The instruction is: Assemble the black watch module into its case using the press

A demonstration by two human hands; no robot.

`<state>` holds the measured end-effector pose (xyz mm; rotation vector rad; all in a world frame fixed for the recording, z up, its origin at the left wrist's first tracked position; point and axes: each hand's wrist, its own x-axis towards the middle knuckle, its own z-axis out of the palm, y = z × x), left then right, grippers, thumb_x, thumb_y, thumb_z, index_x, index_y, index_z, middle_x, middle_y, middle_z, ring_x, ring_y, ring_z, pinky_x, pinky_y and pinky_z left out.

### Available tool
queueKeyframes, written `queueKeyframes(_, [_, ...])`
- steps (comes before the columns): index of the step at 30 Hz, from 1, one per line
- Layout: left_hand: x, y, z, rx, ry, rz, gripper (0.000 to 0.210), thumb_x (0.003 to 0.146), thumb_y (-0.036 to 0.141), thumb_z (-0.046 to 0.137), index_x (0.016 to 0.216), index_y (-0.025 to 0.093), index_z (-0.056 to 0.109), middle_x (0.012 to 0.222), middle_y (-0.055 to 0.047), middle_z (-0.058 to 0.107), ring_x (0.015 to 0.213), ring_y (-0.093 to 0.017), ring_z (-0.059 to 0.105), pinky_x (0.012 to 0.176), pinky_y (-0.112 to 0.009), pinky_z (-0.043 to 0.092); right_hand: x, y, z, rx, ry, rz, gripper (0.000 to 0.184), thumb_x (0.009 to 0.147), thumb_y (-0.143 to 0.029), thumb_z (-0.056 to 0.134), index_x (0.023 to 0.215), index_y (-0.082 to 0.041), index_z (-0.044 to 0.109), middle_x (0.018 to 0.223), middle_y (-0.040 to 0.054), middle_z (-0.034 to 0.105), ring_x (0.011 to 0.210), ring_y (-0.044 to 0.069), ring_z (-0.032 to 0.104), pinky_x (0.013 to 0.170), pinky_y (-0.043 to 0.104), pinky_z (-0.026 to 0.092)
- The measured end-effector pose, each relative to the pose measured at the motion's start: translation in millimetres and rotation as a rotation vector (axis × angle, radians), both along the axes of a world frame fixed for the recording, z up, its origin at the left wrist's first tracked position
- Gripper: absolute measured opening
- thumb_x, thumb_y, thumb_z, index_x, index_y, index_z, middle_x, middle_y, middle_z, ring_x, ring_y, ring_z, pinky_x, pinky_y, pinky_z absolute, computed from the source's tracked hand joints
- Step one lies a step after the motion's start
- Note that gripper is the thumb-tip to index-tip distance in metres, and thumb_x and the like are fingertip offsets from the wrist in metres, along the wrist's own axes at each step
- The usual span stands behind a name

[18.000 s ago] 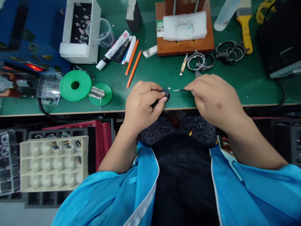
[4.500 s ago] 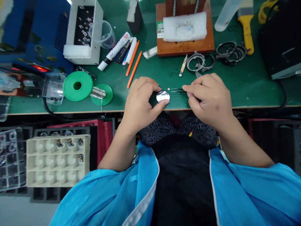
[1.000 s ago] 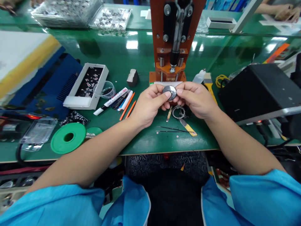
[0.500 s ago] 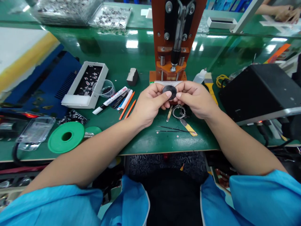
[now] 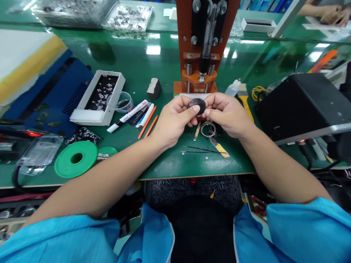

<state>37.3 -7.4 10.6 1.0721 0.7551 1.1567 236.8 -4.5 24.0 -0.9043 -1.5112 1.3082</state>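
Note:
A round dark disc (image 5: pixel 197 104) is pinched between my two hands, just in front of the orange lever press (image 5: pixel 189 87). My left hand (image 5: pixel 177 118) is closed on its left side, thumb lying over its face. On the opposite edge, my right hand (image 5: pixel 229 113) grips with thumb and fingers pressed together. Below the hands, a coiled wire ring (image 5: pixel 208 129), a yellow-handled blade (image 5: pixel 221 149) and a pair of thin black tweezers-like rods (image 5: pixel 203 151) lie on the green bench mat (image 5: pixel 170 164). The disc's underside is hidden.
Markers and orange sticks (image 5: pixel 148 122) lie left of my hands, near a white box of small parts (image 5: pixel 115 91) and a green spool (image 5: pixel 76 159). A brush (image 5: pixel 245 98) and a black device (image 5: pixel 304 106) stand right. Another person's hands (image 5: pixel 334 16) show far right.
The disc has tilted slightly in my fingers, its face now catching light differently. Both hands otherwise keep almost the same place; the whole view has shifted a little.

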Motion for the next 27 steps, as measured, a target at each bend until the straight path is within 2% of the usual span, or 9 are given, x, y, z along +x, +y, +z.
queueKeyframes(8, [0.1,-0.4,1.3,-0.01,0.046,-0.001,0.038,0.089,0.033,0.1,0.091,0.021,0.063,0.075,0.003,0.074,0.062,-0.007,0.064,0.059,-0.018,0.052,0.1,-0.8,2.8,-0.038,-0.043,-0.063,0.015,0.091,-0.031,0.08,0.086,-0.02,0.072,0.081,0.0016,0.075,0.069,0.012,0.063,0.066,0.025,0.054])
queueKeyframes(14, [0.6,-0.6,1.4,-0.02,0.04,0.012,0.039,0.087,0.032,0.101,0.091,0.021,0.063,0.073,0.004,0.073,0.06,-0.006,0.063,0.058,-0.018,0.051,0.7,-0.7,3.1,-0.034,0.0,-0.007,0.015,0.079,-0.024,0.084,0.09,-0.02,0.075,0.083,0.0003,0.076,0.076,0.014,0.067,0.07,0.026,0.055])
queueKeyframes(19, [0.8,-0.9,1.7,-0.026,0.039,0.009,0.037,0.09,0.031,0.098,0.091,0.02,0.063,0.076,0.002,0.075,0.06,-0.006,0.063,0.059,-0.018,0.051,1.0,0.1,2.6,-0.045,-0.006,-0.035,0.015,0.079,-0.026,0.083,0.091,-0.019,0.077,0.085,0.0013,0.077,0.073,0.013,0.067,0.069,0.026,0.057])
queueKeyframes(27, [1.6,-2.0,0.8,-0.019,0.04,0.037,0.031,0.094,0.028,0.094,0.094,0.02,0.064,0.081,0.001,0.077,0.061,-0.006,0.063,0.059,-0.018,0.051,0.3,2.2,2.8,-0.037,0.004,-0.078,0.015,0.081,-0.028,0.083,0.085,-0.022,0.07,0.081,0.0,0.076,0.066,0.011,0.063,0.065,0.025,0.056])
